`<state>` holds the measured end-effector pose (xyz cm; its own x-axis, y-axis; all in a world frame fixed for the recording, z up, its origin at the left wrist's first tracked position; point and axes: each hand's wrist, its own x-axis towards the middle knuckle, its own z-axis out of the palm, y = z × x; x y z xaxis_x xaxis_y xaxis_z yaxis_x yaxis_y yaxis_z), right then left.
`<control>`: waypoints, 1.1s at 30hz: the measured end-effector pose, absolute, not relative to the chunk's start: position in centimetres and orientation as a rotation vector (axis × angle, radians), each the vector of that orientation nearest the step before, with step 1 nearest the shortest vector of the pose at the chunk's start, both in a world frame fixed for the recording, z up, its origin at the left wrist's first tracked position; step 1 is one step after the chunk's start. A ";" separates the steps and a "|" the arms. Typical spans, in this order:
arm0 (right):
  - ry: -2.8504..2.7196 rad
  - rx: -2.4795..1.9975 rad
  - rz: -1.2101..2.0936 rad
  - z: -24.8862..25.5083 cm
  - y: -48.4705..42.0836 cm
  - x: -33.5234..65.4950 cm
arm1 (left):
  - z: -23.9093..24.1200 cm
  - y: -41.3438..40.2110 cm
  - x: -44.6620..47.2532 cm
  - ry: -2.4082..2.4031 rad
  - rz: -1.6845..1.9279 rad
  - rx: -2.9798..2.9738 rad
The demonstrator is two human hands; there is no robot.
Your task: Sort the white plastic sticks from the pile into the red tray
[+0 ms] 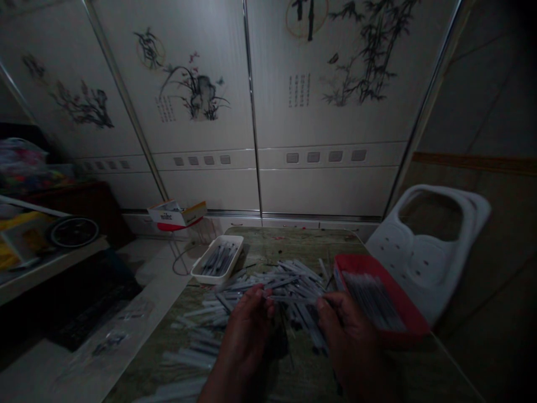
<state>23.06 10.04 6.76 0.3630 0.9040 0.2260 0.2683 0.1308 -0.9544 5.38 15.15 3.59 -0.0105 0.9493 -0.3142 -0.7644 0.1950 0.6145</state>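
My left hand (250,322) and my right hand (346,330) are both closed, fingertips pinching the two ends of a slim pale pen tube (293,300) that lies level between them. Below and behind it spreads a loose pile of similar pen tubes (289,277), some whitish, some with dark cores. More pale tubes (188,358) lie in bunches left of my left hand. To the right of my right hand, a red basket (413,338) holds a row of pen-like sticks. Dim light hides the finer details of the held tube.
A white tray (196,278) with dark pen-like sticks stands at the table's (264,238) far left. Behind it, a printed carton (168,215) rests on a red stool (180,226). A white plastic chair (436,268) stands right; sliding cabinet doors (201,187) close off the back.
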 end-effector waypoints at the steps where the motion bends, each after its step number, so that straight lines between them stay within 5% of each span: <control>1: -1.153 -1.402 0.657 6.7 10.0 23.1 | 3.5 15.1 5.4 0.773 1.386 0.310; 11: -1.214 -1.392 0.563 5.9 10.1 22.2 | 3.8 14.7 5.6 0.728 1.380 0.361; 20: -1.329 -1.407 0.932 6.2 10.1 22.0 | 4.1 14.3 5.7 0.801 1.397 0.453; 33: -1.535 -1.265 0.910 6.8 9.2 21.0 | 3.8 13.9 6.4 0.884 1.416 0.478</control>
<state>21.00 9.21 6.84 -0.0508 0.9799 0.1928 0.3009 0.1991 -0.9326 6.43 13.95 3.84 -0.0769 0.9676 -0.2405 -0.6409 0.1369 0.7553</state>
